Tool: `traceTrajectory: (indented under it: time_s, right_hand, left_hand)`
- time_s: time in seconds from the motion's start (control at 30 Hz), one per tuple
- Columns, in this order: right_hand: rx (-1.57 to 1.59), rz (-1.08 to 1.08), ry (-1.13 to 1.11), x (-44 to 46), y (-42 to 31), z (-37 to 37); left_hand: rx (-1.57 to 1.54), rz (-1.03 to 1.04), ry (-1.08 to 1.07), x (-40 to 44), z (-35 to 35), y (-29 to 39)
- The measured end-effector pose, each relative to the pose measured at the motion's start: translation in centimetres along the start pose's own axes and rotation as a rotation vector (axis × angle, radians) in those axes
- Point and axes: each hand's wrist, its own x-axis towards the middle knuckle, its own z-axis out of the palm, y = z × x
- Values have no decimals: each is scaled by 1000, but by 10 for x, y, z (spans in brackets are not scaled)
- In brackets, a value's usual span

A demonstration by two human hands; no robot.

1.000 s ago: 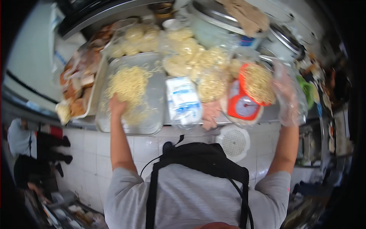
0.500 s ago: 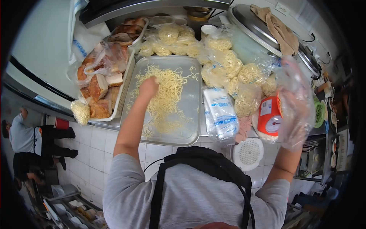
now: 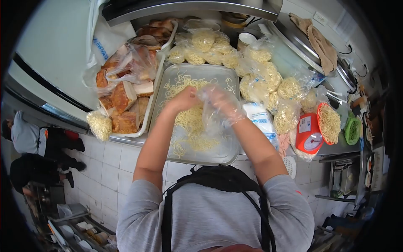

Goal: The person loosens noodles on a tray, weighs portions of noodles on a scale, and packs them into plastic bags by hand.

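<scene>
Loose yellow noodles (image 3: 191,122) lie spread over a shallow metal tray (image 3: 228,153) in front of me. My left hand (image 3: 184,100) is closed above the noodles on the left, its fingertips close to a clear plastic bag (image 3: 211,119); what it grips, if anything, is hidden. My right hand (image 3: 226,104) is covered by this thin bag and closed on it, over the tray's right half. The bag hangs down toward the noodles. The two hands are almost touching.
Bagged noodle portions (image 3: 268,77) line the back and right. A red scale (image 3: 310,133) stands right, beside a red dish of noodles (image 3: 329,124). Left is a white basket (image 3: 147,122) of browned meat pieces (image 3: 126,101). A pack of plastic bags (image 3: 259,119) lies beside the tray.
My right hand has swung left with the plastic bag, from beside the scale to over the tray. My left hand stays above the noodles. The red dish of noodles is now uncovered.
</scene>
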Motion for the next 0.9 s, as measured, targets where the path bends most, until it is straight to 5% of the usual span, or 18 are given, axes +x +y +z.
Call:
traceTrajectory:
  time_s: [0.1,0.2,0.3,0.4,0.47,0.57,0.6,0.7,0.9]
  right_hand:
    - [-740,2,-237,-10,-10,9]
    - [-191,-400,308,-34,19,38]
    - [-358,-255,95,-42,24,28]
    - [499,267,-70,-37,-13,-19]
    - [757,458,137,-20,-45,-40]
    - [425,90,199,-4,-114,-92]
    - [569,160,219,-1,-132,-105]
    - [950,330,330,6,-179,-143]
    - [808,86,441,13,-190,-199]
  left_hand:
    - [138,-60,-3,-12,-2,-22]
    - [33,49,69,-5,-3,-44]
    - [-73,194,164,3,-5,-40]
    - [-316,389,100,11,-9,-23]
    - [-551,483,-61,4,-11,9]
    - [-812,555,-296,16,-3,19]
    - [-884,569,-374,23,1,21]
    - [-767,496,-349,10,11,55]
    - [-550,417,-152,1,40,43]
